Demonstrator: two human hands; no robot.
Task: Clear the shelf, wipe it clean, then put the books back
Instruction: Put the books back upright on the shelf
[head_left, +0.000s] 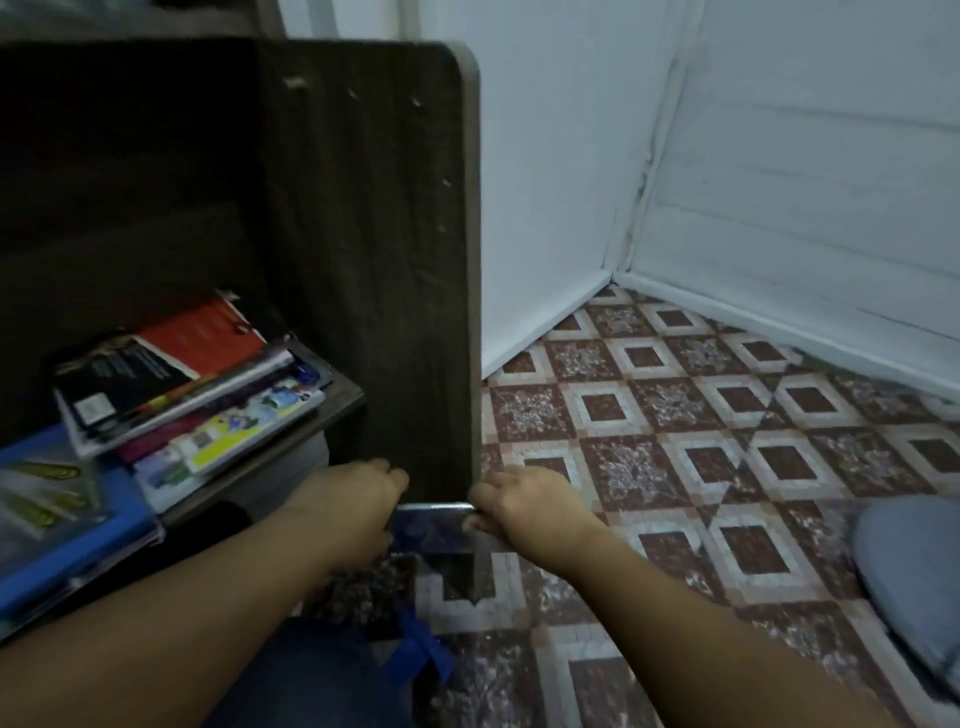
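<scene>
Nearest, a knee in blue jeans (311, 675) is down on the patterned tile floor (649, 415), with a scrap of blue tape (423, 647) just to its right. Both forearms reach forward from here. The left hand (353, 514) and the right hand (524, 512) each curl their fingers round one side of a flat, glossy dark blue book (441, 535). It is held low over the floor, with its far edge at the foot of the shelf's dark wooden side panel (374, 260). The motion blur hides its cover.

At near left a blue folder (78, 535) lies below the shelf board (340, 397). On that board, a slanted stack of books (192, 379) lies flat, topped by a red and black one. At right, a grey cushion (909, 577) rests on the tiles. Beyond, white walls (571, 182) meet in a corner.
</scene>
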